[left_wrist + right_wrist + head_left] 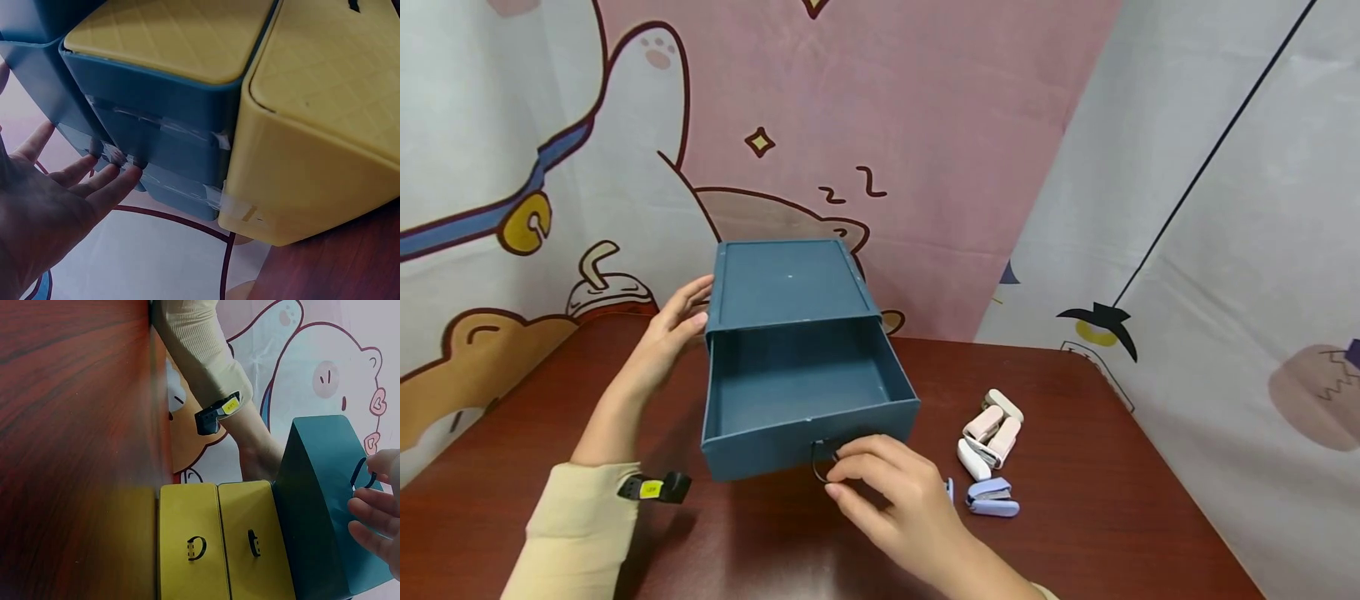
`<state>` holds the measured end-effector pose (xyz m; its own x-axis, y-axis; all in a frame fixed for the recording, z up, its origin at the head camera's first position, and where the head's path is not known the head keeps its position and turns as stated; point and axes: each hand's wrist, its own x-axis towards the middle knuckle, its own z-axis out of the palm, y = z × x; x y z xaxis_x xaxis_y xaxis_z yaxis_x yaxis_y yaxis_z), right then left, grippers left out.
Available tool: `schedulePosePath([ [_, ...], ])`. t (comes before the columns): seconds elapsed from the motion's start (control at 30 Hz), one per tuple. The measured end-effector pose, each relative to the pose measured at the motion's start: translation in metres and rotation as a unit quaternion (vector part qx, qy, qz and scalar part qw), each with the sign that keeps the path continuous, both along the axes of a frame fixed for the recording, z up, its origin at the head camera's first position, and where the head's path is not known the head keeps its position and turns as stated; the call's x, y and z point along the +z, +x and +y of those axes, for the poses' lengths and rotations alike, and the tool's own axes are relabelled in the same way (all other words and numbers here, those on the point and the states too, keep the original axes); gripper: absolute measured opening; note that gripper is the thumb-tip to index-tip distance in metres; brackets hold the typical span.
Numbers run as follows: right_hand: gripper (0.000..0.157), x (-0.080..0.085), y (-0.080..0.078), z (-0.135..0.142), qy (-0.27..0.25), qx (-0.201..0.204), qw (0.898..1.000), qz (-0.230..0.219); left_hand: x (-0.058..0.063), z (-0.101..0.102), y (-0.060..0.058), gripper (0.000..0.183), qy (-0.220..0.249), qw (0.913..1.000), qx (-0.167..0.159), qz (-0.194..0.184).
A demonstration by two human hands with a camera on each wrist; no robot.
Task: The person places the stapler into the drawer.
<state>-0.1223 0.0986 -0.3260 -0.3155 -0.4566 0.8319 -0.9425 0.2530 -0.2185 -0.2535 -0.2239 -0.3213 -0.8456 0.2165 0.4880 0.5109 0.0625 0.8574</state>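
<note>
A blue drawer box [790, 279] has its top drawer [805, 442] pulled well out, and the drawer's inside is bare. My right hand [902, 500] is at the drawer front, thumb and fingertips pinching the black loop handle [356, 472]. On the box's left side rests my left hand [673, 325]. The left wrist view shows that hand [62, 194] with fingers extended, fingertips against the blue side wall [156, 137]. Below the blue drawer, the right wrist view shows two yellow drawers [190, 550] with black loop handles.
Right of the box, several white and pale pink mini staplers [992, 429] lie in a cluster on the dark red table [1075, 500]. A lavender stapler [992, 497] lies nearer, with another lavender piece partly behind my right hand. A printed cloth [925, 167] hangs behind.
</note>
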Motion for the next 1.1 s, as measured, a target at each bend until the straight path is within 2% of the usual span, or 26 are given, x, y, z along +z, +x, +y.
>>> schedulePosePath([
  [0.3,0.015,0.002,0.000,0.007,0.005,0.014,1.000,-0.003,-0.001,0.002,0.000,0.053,0.003,1.0000,-0.002,-0.001],
  [0.43,0.020,0.002,-0.002,0.017,-0.005,0.020,1.000,-0.005,-0.002,0.003,0.000,0.052,0.004,1.0000,-0.003,-0.001],
  [0.57,0.023,0.001,-0.007,0.031,-0.021,0.009,1.000,-0.002,-0.003,0.004,-0.001,0.052,0.001,1.0000,-0.002,0.001],
  [0.9,0.029,0.002,-0.025,0.081,-0.038,-0.088,0.995,-0.002,0.000,0.005,0.001,0.052,0.009,0.9999,-0.005,0.001],
  [1.0,0.021,0.002,-0.029,0.095,-0.039,-0.116,0.992,-0.017,-0.001,0.004,0.001,0.052,0.006,1.0000,-0.002,0.002],
  [1.1,0.030,0.002,-0.033,0.108,-0.040,-0.145,0.988,-0.040,-0.001,0.003,0.001,0.052,-0.001,1.0000,0.002,0.002],
])
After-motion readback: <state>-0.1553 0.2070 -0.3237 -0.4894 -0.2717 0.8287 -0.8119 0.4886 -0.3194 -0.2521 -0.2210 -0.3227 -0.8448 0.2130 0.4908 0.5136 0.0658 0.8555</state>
